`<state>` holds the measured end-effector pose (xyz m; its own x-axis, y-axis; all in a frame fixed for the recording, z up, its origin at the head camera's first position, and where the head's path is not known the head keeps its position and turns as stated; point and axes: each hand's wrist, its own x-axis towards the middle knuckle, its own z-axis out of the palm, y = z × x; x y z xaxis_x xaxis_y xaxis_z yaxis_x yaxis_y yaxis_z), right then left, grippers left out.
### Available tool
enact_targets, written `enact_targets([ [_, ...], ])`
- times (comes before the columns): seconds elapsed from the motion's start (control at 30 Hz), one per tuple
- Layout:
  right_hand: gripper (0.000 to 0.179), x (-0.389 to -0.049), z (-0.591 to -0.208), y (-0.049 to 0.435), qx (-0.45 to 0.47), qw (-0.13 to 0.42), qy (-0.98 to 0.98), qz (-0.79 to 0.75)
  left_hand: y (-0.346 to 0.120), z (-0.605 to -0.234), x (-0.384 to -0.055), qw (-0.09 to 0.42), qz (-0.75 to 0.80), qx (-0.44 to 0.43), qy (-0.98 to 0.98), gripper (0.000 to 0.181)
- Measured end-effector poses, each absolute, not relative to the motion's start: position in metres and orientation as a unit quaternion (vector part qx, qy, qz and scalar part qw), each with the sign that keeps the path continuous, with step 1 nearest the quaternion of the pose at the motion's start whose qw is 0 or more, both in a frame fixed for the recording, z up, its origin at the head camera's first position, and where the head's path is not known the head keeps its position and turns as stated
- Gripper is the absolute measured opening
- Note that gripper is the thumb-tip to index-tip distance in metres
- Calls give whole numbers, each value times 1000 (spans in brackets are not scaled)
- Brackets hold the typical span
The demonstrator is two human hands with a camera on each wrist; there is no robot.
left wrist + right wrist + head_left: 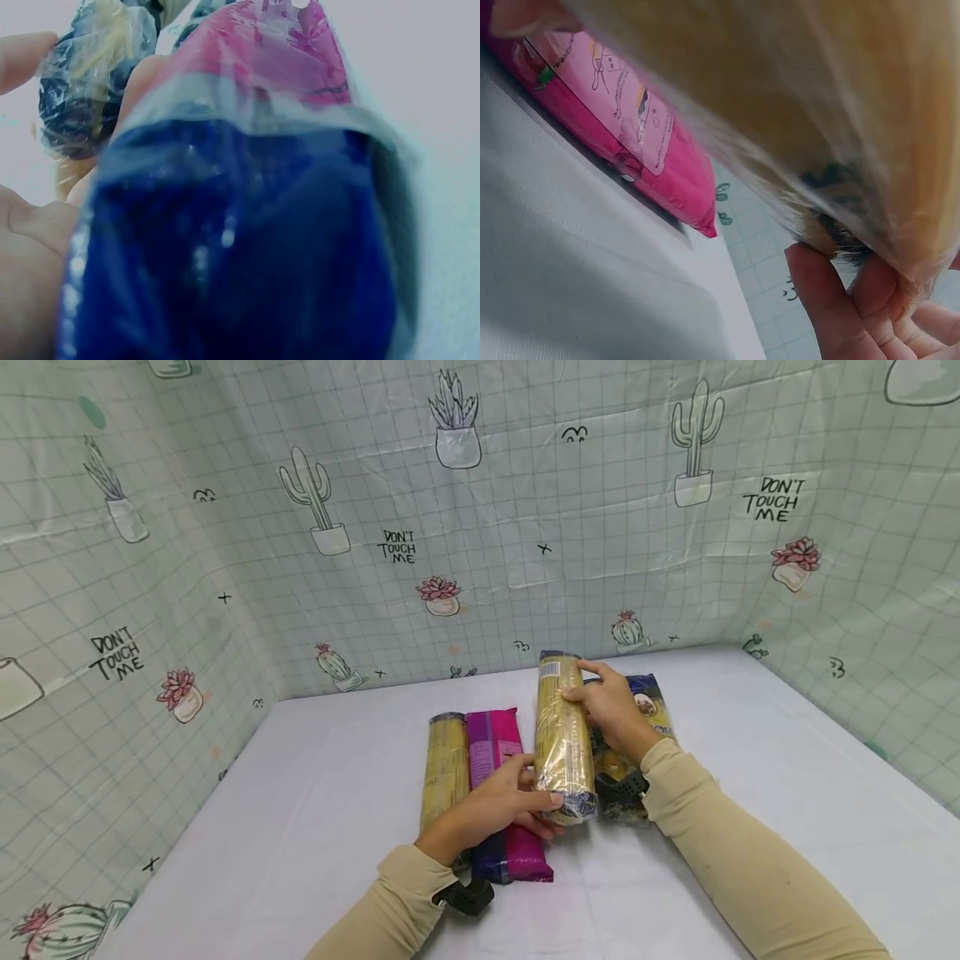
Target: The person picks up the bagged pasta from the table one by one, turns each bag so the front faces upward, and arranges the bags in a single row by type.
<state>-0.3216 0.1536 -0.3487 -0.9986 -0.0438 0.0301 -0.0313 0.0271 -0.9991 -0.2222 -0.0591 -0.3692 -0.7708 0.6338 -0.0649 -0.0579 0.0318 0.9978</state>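
Note:
Both hands hold a long clear-wrapped pack of spaghetti with dark blue ends, tilted above the white table. Around its near end is my left hand, thumb on top and fingers beneath. My right hand pinches the far end from the right side. In the right wrist view, the fingertips of that hand press the wrapper's end. A pink and blue packet lies under and beside the left hand; its blue end fills much of the left wrist view.
A second spaghetti pack lies left of the pink packet, partly hidden by the left forearm. Behind the right hand lies a dark blue and yellow packet. A cactus-print cloth hangs behind and beside the white table.

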Motion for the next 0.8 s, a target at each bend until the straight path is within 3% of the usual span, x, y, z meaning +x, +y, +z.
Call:
enact_targets([
  [0.8, 75, -319, -345, 156, -27, -1, 726, -687, -59, -374, -228, 161, 616, 261, 725, 70],
])
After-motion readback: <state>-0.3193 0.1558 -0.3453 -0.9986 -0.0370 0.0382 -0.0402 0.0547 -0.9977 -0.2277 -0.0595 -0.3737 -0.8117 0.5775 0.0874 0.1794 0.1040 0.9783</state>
